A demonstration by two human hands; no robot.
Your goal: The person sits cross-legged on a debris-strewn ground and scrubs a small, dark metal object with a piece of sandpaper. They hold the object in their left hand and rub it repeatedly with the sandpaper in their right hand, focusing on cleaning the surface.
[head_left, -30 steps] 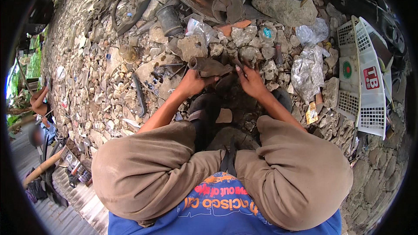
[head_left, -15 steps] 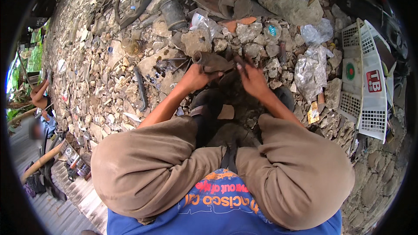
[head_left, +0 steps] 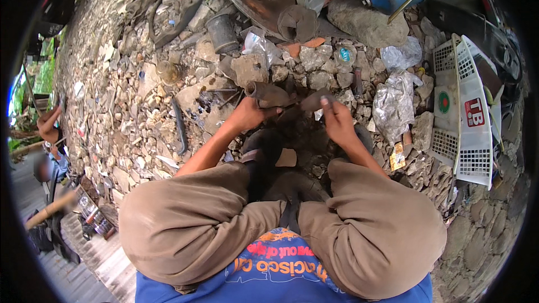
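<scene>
A short, brown, dirt-caked tube (head_left: 270, 94) with a round open end lies across the space in front of my knees. My left hand (head_left: 250, 113) is closed round its near side. My right hand (head_left: 339, 121) pinches a dark, flat, rounded piece (head_left: 315, 101) between thumb and fingers, just right of the tube. What this piece is made of I cannot make out. Below the tube, between my feet, the ground is dark and shadowed, and details there are hidden.
Broken stones cover the ground. A big rusty wheel rim (head_left: 264, 0) and a large rock (head_left: 368, 19) lie ahead. White plastic crates (head_left: 471, 112) stand right, near crumpled silver plastic (head_left: 393, 101). At left are a black curved strip (head_left: 179, 125) and a person (head_left: 51, 126).
My right hand has drawn back toward me and slightly right, and the dark flat piece now shows in its pinch. My left hand still grips the tube.
</scene>
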